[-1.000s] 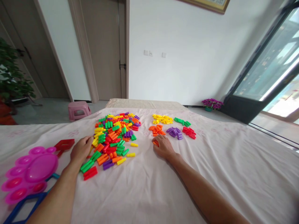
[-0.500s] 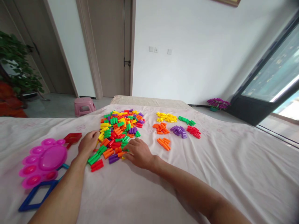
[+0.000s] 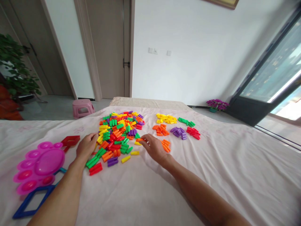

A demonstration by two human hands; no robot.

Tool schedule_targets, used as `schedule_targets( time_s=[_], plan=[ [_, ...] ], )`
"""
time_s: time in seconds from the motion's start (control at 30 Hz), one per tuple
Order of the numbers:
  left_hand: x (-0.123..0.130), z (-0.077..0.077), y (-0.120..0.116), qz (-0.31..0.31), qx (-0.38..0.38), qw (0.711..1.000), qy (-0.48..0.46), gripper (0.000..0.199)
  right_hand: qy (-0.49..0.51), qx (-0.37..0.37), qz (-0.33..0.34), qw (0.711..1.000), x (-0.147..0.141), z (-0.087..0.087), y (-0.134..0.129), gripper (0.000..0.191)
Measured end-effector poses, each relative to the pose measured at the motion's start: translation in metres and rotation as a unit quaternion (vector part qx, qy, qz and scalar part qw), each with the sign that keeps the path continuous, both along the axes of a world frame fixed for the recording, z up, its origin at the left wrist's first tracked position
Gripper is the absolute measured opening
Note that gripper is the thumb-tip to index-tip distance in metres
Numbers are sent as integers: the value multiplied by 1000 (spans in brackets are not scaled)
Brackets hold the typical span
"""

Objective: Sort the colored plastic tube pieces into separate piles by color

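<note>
Smooth orange cylindrical piece (image 3: 139, 140) in the right hand's (image 3: 144, 140) fingertips, above wrinkled cloth (image 3: 145, 194).

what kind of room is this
Probably a living room or similar room in a home: a pink plastic stool on the floor, a leafy potted plant and a framed picture on the white wall.

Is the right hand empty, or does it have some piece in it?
Not empty: the right hand holds an orange piece, whose end sticks out past the fingers toward the mixed pile.
</note>
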State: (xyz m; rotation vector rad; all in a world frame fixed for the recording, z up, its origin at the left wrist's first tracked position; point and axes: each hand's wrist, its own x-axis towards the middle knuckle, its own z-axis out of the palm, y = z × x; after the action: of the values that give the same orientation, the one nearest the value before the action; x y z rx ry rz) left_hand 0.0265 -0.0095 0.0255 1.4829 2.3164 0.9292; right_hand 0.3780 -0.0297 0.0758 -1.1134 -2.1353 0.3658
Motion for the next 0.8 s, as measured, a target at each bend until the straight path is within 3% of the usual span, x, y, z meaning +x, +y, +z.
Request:
schedule_targets(
  time_s=[0.17, 0.3, 0.57, 0.8],
  plan=[
    [-1, -1, 0, 4, -9, 1000, 0, 52, 4, 42, -145, 989, 73, -13, 23, 23],
    [-3, -3, 1, 0, -5, 1000, 3, 51, -26, 55, -187, 980, 110, -25, 33, 18],
    [-6, -8, 3, -2, 5, 1000, 12, 51, 14, -43, -142, 989, 113, -25, 33, 24],
    [-4, -5, 2, 2, -3, 1000, 7, 51, 2, -4, -113, 994, 114, -29, 34, 24]
  ],
)
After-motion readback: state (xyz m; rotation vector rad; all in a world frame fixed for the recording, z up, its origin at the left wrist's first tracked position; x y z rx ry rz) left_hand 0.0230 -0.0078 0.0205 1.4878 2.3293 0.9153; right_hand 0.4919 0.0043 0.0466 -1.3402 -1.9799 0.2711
